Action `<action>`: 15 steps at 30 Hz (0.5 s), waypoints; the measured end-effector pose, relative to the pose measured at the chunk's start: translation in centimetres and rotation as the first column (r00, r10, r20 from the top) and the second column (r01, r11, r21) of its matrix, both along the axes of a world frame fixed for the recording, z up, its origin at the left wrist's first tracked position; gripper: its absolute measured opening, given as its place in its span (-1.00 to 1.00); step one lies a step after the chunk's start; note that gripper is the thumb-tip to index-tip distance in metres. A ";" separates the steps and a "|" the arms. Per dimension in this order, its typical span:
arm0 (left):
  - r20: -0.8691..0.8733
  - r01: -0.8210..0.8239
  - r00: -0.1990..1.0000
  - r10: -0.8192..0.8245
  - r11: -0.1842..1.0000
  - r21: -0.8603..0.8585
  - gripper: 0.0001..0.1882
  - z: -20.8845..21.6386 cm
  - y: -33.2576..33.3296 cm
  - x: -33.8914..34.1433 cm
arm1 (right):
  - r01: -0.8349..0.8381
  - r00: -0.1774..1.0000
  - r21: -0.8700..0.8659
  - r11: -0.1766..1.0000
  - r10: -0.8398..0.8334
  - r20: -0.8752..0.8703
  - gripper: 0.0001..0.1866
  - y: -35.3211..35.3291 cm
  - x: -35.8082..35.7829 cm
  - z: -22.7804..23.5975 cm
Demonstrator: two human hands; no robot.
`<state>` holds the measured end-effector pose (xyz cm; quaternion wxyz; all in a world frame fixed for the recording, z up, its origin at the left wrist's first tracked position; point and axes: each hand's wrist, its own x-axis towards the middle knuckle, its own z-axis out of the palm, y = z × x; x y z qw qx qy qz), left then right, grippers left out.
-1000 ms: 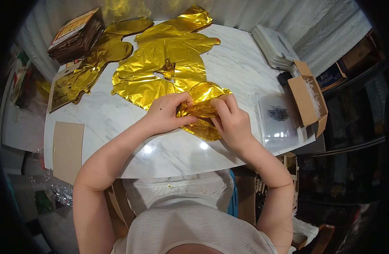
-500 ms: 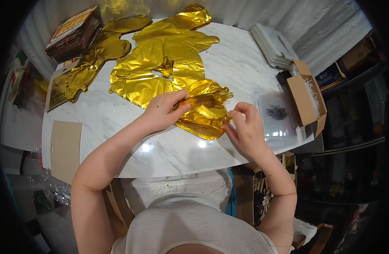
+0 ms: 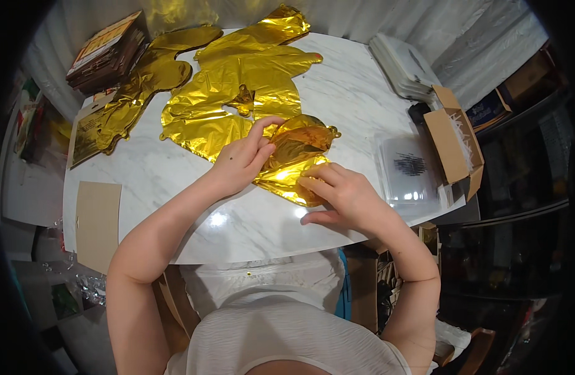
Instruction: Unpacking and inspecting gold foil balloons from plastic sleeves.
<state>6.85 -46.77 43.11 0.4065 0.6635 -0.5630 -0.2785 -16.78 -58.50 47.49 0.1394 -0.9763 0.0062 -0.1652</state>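
A large flat gold foil balloon lies across the white marbled table, its near end folded over and creased. My left hand pinches the left side of that folded end between thumb and fingers. On the lower right of the fold rests my right hand, fingers spread over the foil and thumb apart, near the table's front. Small tabs stick out at the fold's right tip. Beyond my left hand, a hole in the foil shows a little of the table.
More flat gold foil balloons lie at the far left beside a stack of cards. A beige card overhangs the left edge. On the right are clear plastic bags, an open cardboard box and a stack of clear packets.
My right hand has let go of the fold's right tip and moved left, onto the foil with fingers spread. The fold's near part now lies flatter. My left hand keeps its hold.
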 end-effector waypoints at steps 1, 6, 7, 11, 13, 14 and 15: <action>-0.001 0.001 1.000 -0.001 1.000 0.000 -0.75 -0.1 0.0 0.0 | 0.003 0.998 -0.025 1.000 -0.005 -0.066 -0.68 0.1 0.0 0.4; 0.114 0.133 0.987 -0.117 0.981 -0.144 -0.79 -1.7 -0.4 1.2 | -0.030 0.981 -0.098 0.995 0.011 -0.194 -0.79 -1.1 -0.1 -0.5; 0.113 0.134 0.986 -0.119 0.980 -0.144 -0.79 -1.9 -0.4 1.2 | -0.005 0.979 -0.012 1.000 0.003 -0.204 -0.80 -1.6 0.3 -0.2; 0.034 0.178 0.984 -0.174 0.961 -0.211 -0.86 -0.7 -0.3 0.7 | 0.153 0.969 0.295 0.943 -0.085 -0.230 -0.80 -3.8 2.2 0.2; 0.019 0.174 0.985 -0.174 0.967 -0.184 -0.89 -0.3 -0.2 0.5 | 0.214 0.950 0.347 0.913 -0.112 -0.293 -0.75 -4.5 2.9 0.6; 0.107 0.194 0.977 -0.182 0.973 -0.122 -0.87 -0.2 -0.1 0.6 | 0.274 0.939 0.449 0.851 -0.134 -0.318 -0.74 -4.8 3.2 0.4; 0.193 0.209 0.962 -0.194 0.976 -0.059 -0.83 -0.2 0.0 0.7 | 0.330 0.926 0.542 0.773 -0.153 -0.345 -0.73 -5.1 3.3 0.1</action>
